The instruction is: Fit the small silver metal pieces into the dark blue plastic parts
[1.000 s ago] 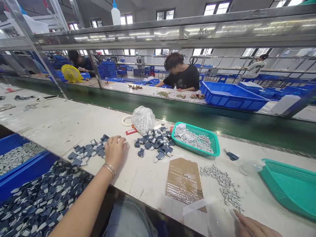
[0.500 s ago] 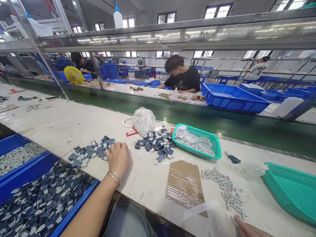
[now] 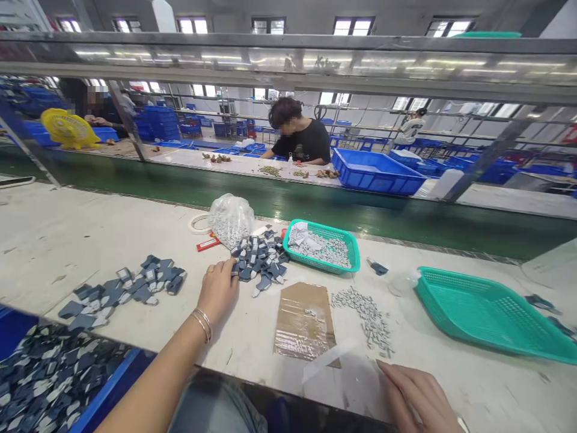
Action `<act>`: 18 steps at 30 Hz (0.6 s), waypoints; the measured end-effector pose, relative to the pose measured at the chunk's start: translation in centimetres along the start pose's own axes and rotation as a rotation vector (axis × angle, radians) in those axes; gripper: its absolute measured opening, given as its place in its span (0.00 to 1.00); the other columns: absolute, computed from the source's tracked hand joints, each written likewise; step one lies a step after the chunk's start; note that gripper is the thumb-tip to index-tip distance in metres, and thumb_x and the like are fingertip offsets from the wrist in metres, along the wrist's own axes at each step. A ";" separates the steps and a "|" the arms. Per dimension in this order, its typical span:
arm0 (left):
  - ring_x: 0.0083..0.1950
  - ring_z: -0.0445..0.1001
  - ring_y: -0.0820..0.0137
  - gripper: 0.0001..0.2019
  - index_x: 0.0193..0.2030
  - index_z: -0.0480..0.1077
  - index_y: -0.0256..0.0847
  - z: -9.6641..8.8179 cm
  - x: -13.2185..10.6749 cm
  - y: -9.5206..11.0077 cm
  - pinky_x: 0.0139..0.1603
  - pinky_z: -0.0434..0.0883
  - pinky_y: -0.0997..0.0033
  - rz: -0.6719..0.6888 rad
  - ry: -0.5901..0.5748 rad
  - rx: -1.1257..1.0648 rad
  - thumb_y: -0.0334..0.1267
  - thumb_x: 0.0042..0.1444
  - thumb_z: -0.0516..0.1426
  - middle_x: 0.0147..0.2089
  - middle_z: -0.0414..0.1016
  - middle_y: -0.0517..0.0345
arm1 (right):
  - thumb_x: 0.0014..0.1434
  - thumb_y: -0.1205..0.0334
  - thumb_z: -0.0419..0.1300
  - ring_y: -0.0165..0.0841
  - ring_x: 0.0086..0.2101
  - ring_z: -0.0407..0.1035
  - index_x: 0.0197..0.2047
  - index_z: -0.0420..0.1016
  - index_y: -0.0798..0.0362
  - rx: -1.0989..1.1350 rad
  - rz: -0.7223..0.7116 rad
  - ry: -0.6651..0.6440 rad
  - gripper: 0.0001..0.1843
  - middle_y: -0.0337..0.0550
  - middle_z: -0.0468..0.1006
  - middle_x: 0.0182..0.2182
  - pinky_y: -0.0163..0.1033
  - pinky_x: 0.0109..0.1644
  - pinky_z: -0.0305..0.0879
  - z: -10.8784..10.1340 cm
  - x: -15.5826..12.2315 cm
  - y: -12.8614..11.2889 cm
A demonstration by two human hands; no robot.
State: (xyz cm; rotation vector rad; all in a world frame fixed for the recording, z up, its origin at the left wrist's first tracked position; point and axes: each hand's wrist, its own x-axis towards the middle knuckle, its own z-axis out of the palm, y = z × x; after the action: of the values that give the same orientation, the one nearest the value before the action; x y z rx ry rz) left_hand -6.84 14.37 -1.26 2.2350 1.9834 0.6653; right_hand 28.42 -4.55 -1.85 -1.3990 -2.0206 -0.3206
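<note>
- With twelve o'clock straight ahead, we see the left hand [image 3: 219, 287] palm down, half curled, its fingertips at the edge of a pile of dark-and-white pieces [image 3: 264, 255] at its two o'clock; whether they grip one, we cannot tell.
- The right hand [image 3: 417, 390] rests low, fingers close together and bent; we cannot make out whether it holds anything.
- At its eleven o'clock, small grey bits [image 3: 367, 316] lie thinly spread, we judge so that single ones are easy to pick out.
- Between the hands, a brown cardboard sheet [image 3: 300, 307] lies flat, perhaps to shield the tabletop.
- At the left hand's nine o'clock, a looser cluster of pieces [image 3: 112, 291] sits apart from the pile, probably so the two lots do not mix.
- Farther out, a green basket [image 3: 356, 255] at its two o'clock and a clear bag [image 3: 231, 219] at twelve presumably stop small pale bits scattering.
</note>
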 end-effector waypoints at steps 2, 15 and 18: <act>0.50 0.65 0.59 0.16 0.52 0.65 0.35 0.1 -1.0 0.8 0.52 0.63 0.58 0.016 -0.006 -0.022 0.31 0.56 0.50 0.48 0.70 0.48 | 0.64 0.61 0.50 0.33 0.39 0.64 0.46 0.68 0.55 0.006 0.039 -0.007 0.11 0.45 0.70 0.37 0.36 0.41 0.62 0.0 -0.5 0.2; 0.50 0.68 0.63 0.18 0.52 0.67 0.38 0.5 -5.8 4.4 0.53 0.64 0.63 0.076 0.023 -0.213 0.41 0.60 0.46 0.49 0.72 0.52 | 0.63 0.63 0.51 0.36 0.38 0.61 0.44 0.69 0.54 -0.016 0.218 -0.016 0.09 0.44 0.70 0.36 0.41 0.40 0.62 1.5 1.4 1.1; 0.53 0.67 0.64 0.19 0.52 0.67 0.40 -0.2 -6.6 4.4 0.55 0.63 0.64 0.044 0.090 -0.245 0.44 0.60 0.45 0.49 0.71 0.53 | 0.63 0.62 0.50 0.36 0.36 0.60 0.39 0.72 0.54 -0.069 0.262 -0.044 0.10 0.45 0.69 0.33 0.42 0.39 0.62 1.7 2.0 1.8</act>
State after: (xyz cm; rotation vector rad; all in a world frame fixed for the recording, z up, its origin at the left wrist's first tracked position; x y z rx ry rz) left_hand -3.28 7.30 -1.31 2.1424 1.7815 0.9716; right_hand 28.93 -1.46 -2.21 -1.7040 -1.8467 -0.2477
